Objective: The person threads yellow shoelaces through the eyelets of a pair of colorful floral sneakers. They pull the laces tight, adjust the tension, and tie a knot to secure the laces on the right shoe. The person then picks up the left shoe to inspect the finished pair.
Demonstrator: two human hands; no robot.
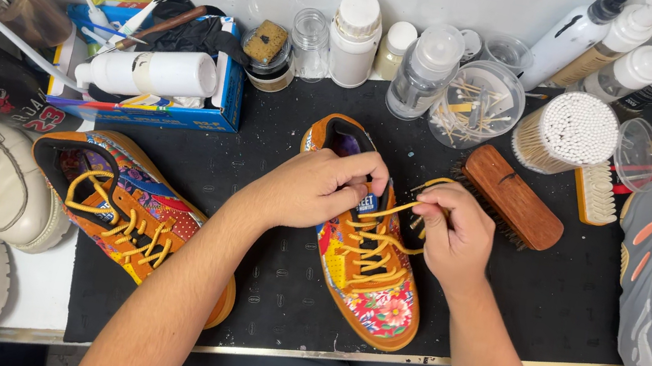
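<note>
Here your left hand (323, 187) clenches the tongue of the orange floral sneaker (364, 243), which lies mid-tabletop, toe toward the near edge, heel toward the far. Your right hand (451, 232), just beside its upper eyelets, pinches the yellow lace (397, 212) taut across them.

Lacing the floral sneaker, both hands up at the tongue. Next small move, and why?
Probably draw the yellow lace taut through the top eyelets. The right hand pinches the lace end, which runs slack across to the left hand pressing on the tongue of the floral sneaker. The lower crossings already look snug, so only this top span seems left to tighten.
</note>
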